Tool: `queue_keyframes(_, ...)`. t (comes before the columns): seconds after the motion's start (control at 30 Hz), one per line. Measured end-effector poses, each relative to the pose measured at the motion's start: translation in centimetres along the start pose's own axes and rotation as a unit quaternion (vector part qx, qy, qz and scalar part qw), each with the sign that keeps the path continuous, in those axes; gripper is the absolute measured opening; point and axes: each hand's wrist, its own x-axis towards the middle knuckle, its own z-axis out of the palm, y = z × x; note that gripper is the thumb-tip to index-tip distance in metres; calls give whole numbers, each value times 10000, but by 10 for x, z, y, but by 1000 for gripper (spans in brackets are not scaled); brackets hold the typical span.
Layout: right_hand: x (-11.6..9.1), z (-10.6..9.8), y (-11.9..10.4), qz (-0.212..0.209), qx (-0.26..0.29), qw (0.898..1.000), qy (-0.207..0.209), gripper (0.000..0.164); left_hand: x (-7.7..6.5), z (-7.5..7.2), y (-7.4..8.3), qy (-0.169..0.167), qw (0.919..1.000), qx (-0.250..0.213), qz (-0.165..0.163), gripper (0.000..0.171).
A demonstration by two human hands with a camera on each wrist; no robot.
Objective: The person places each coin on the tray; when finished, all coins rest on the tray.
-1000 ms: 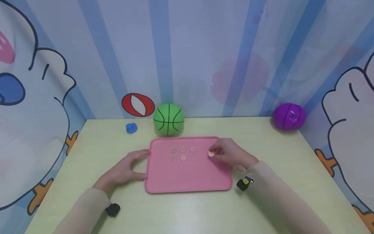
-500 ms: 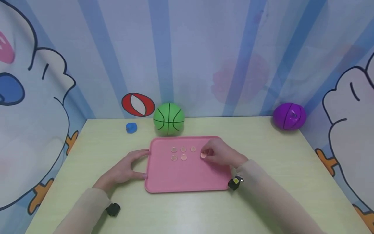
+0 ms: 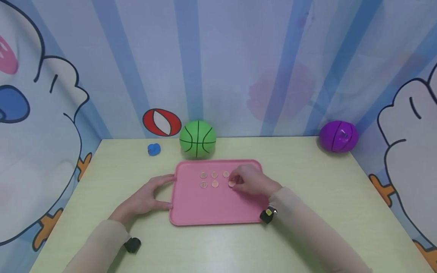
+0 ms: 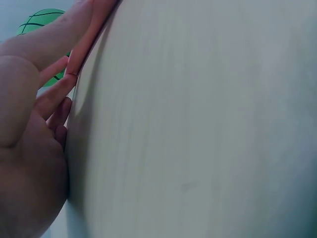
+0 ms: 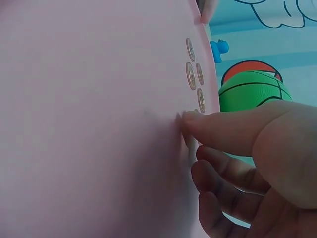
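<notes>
A pink tray lies on the table with several coins in two rows, such as the coin in the nearer row. My right hand pinches another coin between thumb and fingertips, low over the tray at the right end of that nearer row. In the right wrist view the held coin is tilted on edge at the thumb tip. My left hand rests at the tray's left edge, thumb and fingers spread and touching the rim. The left wrist view shows that hand beside the tabletop.
Behind the tray sits a green ball. A small blue toy lies to its left, and a purple ball stands at the back right corner. A printed cloth rises along the table's far edge.
My right hand has carried its coin left across the tray toward the nearer row. A coin on the table right of the tray is now covered by the sleeve. The left hand stays put.
</notes>
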Motion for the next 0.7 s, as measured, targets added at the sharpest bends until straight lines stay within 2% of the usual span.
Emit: queue_keyframes(0.7,6,12,2,250,-33,9997,6,19,-1,0,0,34,9999,60,-111,93)
